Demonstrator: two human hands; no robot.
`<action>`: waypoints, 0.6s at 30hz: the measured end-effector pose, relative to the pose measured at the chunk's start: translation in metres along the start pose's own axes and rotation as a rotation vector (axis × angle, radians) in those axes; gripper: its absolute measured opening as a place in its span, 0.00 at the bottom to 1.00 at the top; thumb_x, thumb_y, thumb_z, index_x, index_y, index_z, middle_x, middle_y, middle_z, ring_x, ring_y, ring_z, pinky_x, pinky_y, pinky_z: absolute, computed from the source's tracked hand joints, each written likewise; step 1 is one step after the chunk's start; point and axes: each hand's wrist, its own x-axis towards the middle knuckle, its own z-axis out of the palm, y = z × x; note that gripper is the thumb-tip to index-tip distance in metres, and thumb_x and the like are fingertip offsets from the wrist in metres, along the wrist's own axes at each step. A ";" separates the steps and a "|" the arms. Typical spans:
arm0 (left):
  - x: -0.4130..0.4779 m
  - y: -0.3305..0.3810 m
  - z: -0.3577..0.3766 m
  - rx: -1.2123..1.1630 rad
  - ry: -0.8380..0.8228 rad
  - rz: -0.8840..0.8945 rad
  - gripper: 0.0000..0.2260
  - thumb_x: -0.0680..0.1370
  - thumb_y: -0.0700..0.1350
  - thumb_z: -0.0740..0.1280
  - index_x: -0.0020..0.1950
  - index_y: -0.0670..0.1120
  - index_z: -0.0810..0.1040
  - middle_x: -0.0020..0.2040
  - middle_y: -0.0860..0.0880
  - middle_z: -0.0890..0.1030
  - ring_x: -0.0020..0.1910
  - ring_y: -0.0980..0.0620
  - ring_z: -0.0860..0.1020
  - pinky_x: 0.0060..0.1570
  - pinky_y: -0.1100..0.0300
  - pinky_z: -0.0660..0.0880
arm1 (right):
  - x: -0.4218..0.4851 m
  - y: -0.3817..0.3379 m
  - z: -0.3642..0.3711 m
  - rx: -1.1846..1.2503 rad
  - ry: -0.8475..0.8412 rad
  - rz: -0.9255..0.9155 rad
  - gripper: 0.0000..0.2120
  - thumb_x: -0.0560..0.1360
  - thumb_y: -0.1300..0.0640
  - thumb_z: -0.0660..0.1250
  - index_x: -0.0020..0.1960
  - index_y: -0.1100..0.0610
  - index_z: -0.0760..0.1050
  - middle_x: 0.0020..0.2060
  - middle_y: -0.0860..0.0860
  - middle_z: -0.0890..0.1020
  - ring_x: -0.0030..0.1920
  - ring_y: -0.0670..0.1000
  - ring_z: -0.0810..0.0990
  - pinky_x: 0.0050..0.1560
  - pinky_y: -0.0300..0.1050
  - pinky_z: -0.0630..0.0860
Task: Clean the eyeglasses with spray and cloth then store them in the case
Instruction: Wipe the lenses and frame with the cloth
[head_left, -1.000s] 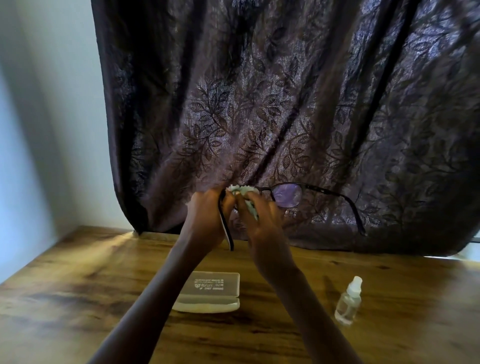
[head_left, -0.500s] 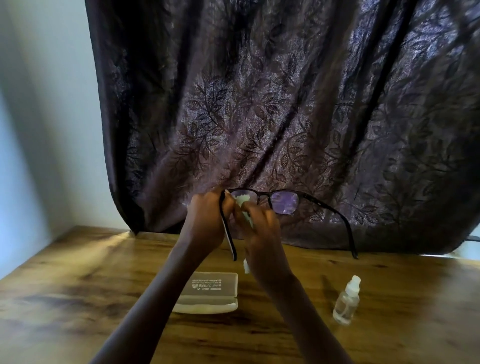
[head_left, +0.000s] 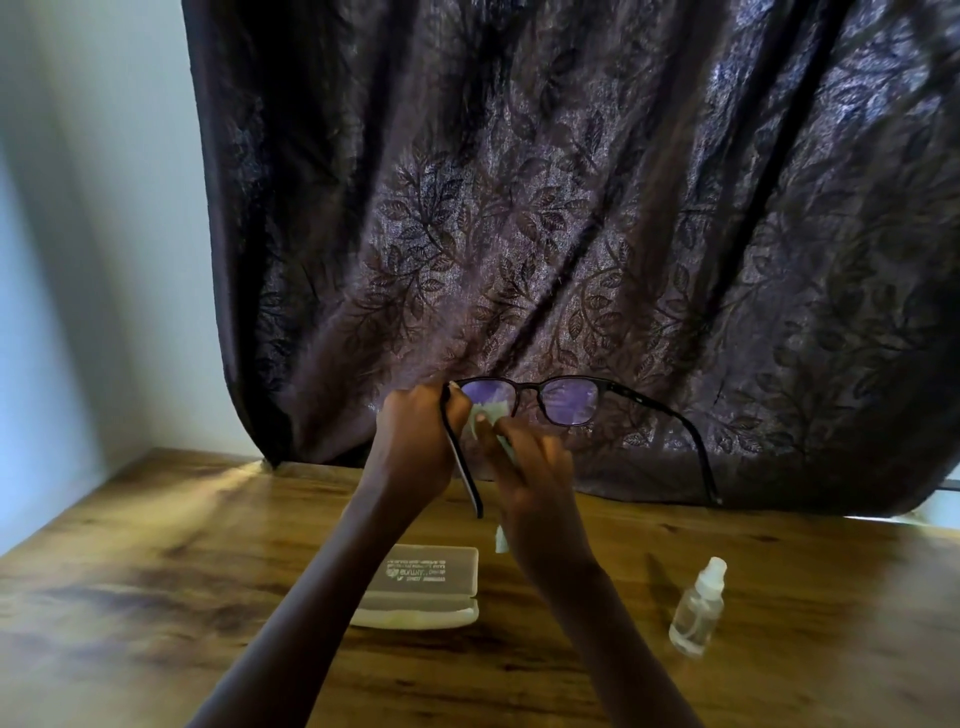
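Both hands are engaged above the table (head_left: 156, 571): left hand (head_left: 415, 441) grips the eyeglasses (head_left: 569, 402) by one frame corner, right hand (head_left: 535, 483) pinches the cloth (head_left: 491, 415) against the adjacent lens, and excess rubbing pressure against that single-corner hold could plausibly twist the frame or drop it.

Left hand (head_left: 415, 441) grips glasses (head_left: 571, 402) at hinge end, both temples unfolded, held above table (head_left: 156, 571) near back edge. Right hand (head_left: 535, 478) pinches pale cloth (head_left: 498, 410) against lens nearest left hand; cloth tail hangs below palm. Case (head_left: 426, 582) lies flat mid-table, beneath forearms. Bottle (head_left: 698, 608) upright, right of case, apart. Dark curtain (head_left: 519, 208) hangs behind back edge.
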 end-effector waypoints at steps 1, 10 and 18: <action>-0.001 0.000 -0.001 -0.039 0.033 -0.028 0.15 0.74 0.43 0.59 0.27 0.46 0.66 0.24 0.49 0.68 0.22 0.52 0.65 0.27 0.57 0.60 | 0.000 0.002 -0.001 0.006 0.005 0.026 0.20 0.67 0.67 0.57 0.56 0.63 0.78 0.51 0.58 0.80 0.45 0.51 0.67 0.38 0.40 0.75; 0.000 0.004 0.003 -0.107 -0.031 -0.058 0.10 0.76 0.41 0.63 0.35 0.40 0.73 0.29 0.45 0.75 0.27 0.48 0.71 0.31 0.51 0.71 | 0.013 -0.010 0.004 0.075 0.028 0.076 0.20 0.64 0.66 0.74 0.56 0.65 0.78 0.48 0.60 0.83 0.47 0.52 0.67 0.39 0.42 0.76; -0.001 0.001 -0.002 -0.058 -0.011 -0.087 0.14 0.77 0.41 0.60 0.31 0.41 0.69 0.26 0.46 0.70 0.23 0.51 0.65 0.28 0.55 0.63 | 0.009 0.005 -0.002 -0.058 0.064 0.091 0.20 0.68 0.65 0.56 0.55 0.63 0.79 0.46 0.58 0.84 0.46 0.52 0.68 0.37 0.40 0.74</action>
